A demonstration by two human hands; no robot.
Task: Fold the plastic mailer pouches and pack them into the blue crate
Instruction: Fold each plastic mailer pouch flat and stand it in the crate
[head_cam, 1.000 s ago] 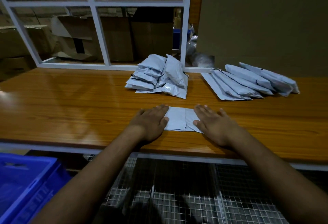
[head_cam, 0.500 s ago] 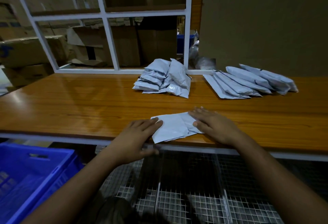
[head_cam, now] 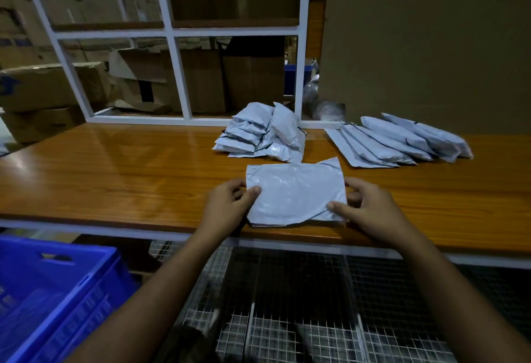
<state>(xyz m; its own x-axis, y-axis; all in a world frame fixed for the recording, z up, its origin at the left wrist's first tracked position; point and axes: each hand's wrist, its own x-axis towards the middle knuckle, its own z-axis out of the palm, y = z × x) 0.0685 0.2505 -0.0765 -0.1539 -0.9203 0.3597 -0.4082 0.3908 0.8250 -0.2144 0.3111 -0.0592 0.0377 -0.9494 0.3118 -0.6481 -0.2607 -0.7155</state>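
Observation:
A folded pale grey mailer pouch is raised above the front edge of the wooden table. My left hand pinches its left edge, thumb on top. My right hand pinches its lower right corner. A heap of folded pouches lies at the table's back centre. A row of flat unfolded pouches fans out at the back right. The blue crate stands below the table at the lower left.
A white frame rises along the table's back edge, with cardboard boxes behind it. A brown board stands at the back right. A wire mesh shelf runs under the table in front of me.
The pouch lay flat under both pressing palms a second ago. My hands have since gripped its two ends and lifted it off the table, turning it toward me.

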